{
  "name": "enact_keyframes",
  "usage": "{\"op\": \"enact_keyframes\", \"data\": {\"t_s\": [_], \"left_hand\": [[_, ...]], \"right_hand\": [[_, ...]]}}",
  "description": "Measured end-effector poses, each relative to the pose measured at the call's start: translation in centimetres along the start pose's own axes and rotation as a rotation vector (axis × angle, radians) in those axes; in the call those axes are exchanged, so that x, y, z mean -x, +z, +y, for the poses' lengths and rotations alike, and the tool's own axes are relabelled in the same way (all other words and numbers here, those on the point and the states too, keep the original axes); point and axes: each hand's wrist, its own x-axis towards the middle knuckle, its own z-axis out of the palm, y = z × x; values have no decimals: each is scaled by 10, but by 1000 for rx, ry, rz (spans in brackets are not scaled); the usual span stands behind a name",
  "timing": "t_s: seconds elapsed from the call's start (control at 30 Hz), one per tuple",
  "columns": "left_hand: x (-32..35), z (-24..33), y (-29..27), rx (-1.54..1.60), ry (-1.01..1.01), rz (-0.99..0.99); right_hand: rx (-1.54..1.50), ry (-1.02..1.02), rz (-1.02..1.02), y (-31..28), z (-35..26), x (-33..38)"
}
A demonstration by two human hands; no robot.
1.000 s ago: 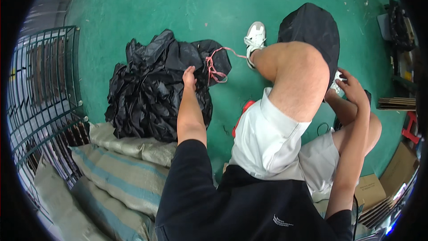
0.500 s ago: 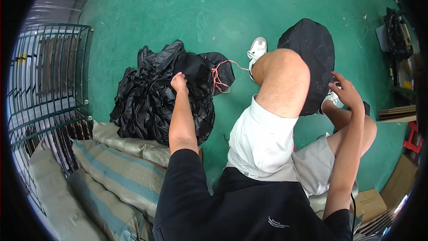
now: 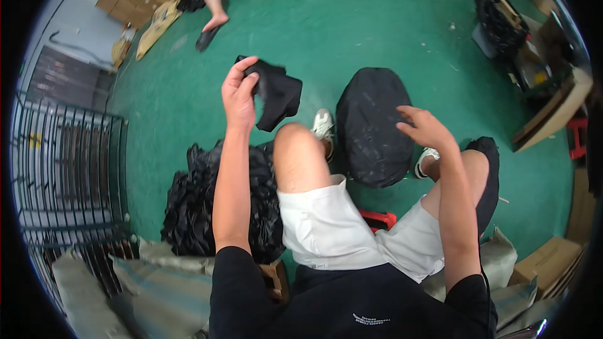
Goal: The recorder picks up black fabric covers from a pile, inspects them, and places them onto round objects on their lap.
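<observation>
While the person sits low with knees raised over a green floor (image 3: 383,19), the head view shows the left hand (image 3: 239,91) lifted at arm's length, fingers pinched shut on a small black fabric piece (image 3: 276,97) that hangs limp and folded from the grip, up in the air above the left knee. The right hand (image 3: 424,129) hovers with fingers spread and slack, holding nothing, just above a rounded black stuffed bag (image 3: 372,127) that stands between the two white sneakers (image 3: 323,127). Beside the left thigh lies a heap of black bags (image 3: 207,204), touching the forearm's underside as seen from here. A dark wire cage (image 3: 69,176) stands at the far left, grey sacks (image 3: 144,282) lie behind the heap, and cardboard boxes (image 3: 549,260) sit at the right. Another person's leg (image 3: 210,0) shows at the top, well apart.

As a judgement, the piece would handle best if the free hand takes its dangling corner so the cloth opens flat rather than twisting; the pinch looks firm but holds only one edge, so a shake could let it slip.
</observation>
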Motion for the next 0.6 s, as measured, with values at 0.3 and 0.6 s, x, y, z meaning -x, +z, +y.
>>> {"op": "enact_keyframes", "data": {"t_s": [0.3, 0.6], "left_hand": [[6, -40, 220, -53, 6, -690], [21, -85, 267, -350, 271, -462]], "right_hand": [[-80, -196, 1120, -8, -68, -21], [-1225, -49, 591, -53, -10, -32]]}}
